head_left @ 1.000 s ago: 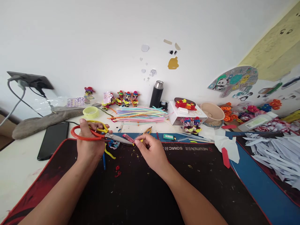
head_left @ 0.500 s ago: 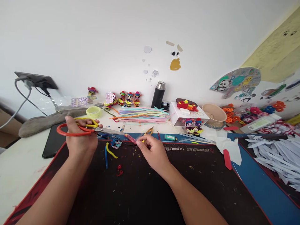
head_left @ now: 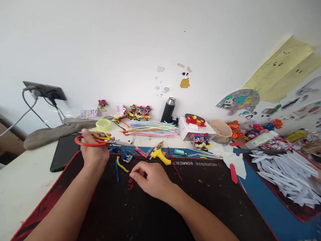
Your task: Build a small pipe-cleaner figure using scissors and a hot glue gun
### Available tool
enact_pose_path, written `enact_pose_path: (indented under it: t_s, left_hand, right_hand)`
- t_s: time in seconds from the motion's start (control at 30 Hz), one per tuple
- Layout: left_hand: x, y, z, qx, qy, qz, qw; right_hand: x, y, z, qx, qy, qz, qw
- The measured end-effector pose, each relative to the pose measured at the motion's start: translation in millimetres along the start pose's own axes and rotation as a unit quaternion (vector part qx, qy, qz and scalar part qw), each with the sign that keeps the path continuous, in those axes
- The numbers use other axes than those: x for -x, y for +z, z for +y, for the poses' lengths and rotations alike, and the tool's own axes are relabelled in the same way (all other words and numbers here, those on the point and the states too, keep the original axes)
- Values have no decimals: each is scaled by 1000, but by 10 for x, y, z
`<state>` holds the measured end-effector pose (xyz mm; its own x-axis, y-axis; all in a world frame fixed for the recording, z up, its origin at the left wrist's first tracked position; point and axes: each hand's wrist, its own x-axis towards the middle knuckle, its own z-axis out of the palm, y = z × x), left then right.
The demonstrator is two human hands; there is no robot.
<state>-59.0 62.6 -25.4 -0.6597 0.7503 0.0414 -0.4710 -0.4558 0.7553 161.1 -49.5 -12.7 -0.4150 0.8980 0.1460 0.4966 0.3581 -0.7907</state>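
My left hand (head_left: 95, 150) is closed round the red and yellow handles of the scissors (head_left: 91, 142), whose blades point right over the mat's back edge. Thumb and fingertips pinched together, my right hand (head_left: 150, 179) is over the black mat (head_left: 200, 201); anything between the fingertips is too small to name. Small red curled pieces (head_left: 130, 184) lie just below those fingertips. Up and to the left of them are a yellow fuzzy strip (head_left: 122, 164), a blue strip (head_left: 117, 170) and a small blue figure piece (head_left: 127, 157). Behind my right hand lies a yellow glue gun (head_left: 160, 154).
Pastel pipe cleaners (head_left: 151, 129), small figures (head_left: 139, 113) and a black flask (head_left: 168, 110) stand or lie along the wall. A white box (head_left: 187, 131) and a bowl (head_left: 220, 129) are at the back right, paper strips (head_left: 288, 177) far right, a phone (head_left: 65, 152) left.
My right hand has drawn back toward me, away from the pink tube, and is now by the red pieces. The glue gun shows fully. The camera view has tilted up; the left hand still holds the scissors.
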Motion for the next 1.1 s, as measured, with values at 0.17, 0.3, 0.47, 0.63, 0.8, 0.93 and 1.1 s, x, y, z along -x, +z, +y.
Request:
enact_pose_path:
  t_s: [0.17, 0.3, 0.47, 0.63, 0.8, 0.93, 1.1]
  left_hand:
    - [3, 25, 16, 6, -14, 11, 1000]
    - [19, 48, 35, 12, -23, 14, 1000]
    - [44, 51, 31, 15, -30, 23, 999]
    - [44, 25, 28, 16, -39, 24, 999]
    - [24, 14, 21, 24, -50, 28, 998]
    - [18, 17, 13, 31, -61, 32, 997]
    - [11, 13, 27, 34, -71, 32, 996]
  right_hand:
    - [147, 6, -17, 93, -9, -52, 994]
    - [21, -192, 92, 138, 51, -30, 989]
    - [-403, -396, 126, 281, 94, -23, 955]
    - [-744, -257, 141, 324, 100, -51, 939]
    - [-879, -102, 188, 344, 121, -67, 929]
    - [-908, -101, 167, 330, 120, -57, 935]
    - [-782, -163, 106, 263, 113, -30, 958]
